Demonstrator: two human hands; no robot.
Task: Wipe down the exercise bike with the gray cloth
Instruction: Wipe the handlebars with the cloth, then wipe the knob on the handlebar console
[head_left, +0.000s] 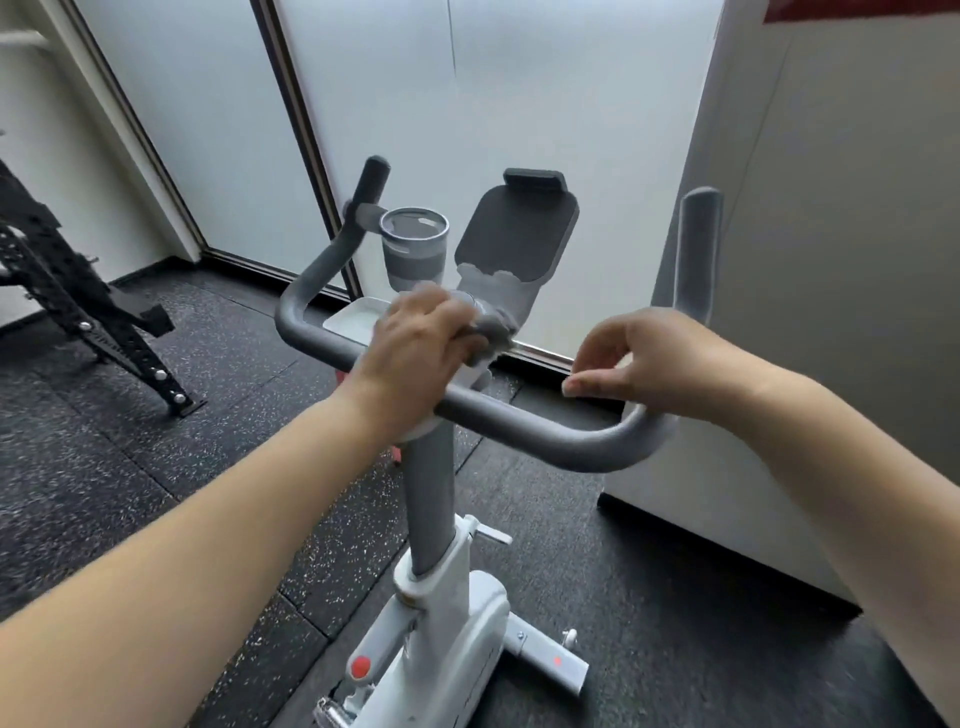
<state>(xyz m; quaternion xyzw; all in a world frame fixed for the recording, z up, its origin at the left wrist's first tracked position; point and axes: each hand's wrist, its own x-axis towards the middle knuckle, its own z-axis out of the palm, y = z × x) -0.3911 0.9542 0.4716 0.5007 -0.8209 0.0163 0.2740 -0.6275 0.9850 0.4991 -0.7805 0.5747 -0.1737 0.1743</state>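
A white exercise bike (447, 613) with a grey stem and grey handlebar (524, 421) stands below me. My left hand (421, 343) presses the crumpled gray cloth (491, 330) onto the middle of the handlebar, just under the dark tablet holder (519, 228). A grey cup (414, 244) sits in the holder to the left of it. My right hand (639, 358) hovers above the right half of the bar, fingers curled and pinched together, holding nothing.
Frosted glass panels (519, 104) rise right behind the bike. A white cabinet (831, 312) stands close on the right. A black perforated rack frame (78, 291) leans at the left. The floor is dark speckled rubber (156, 441).
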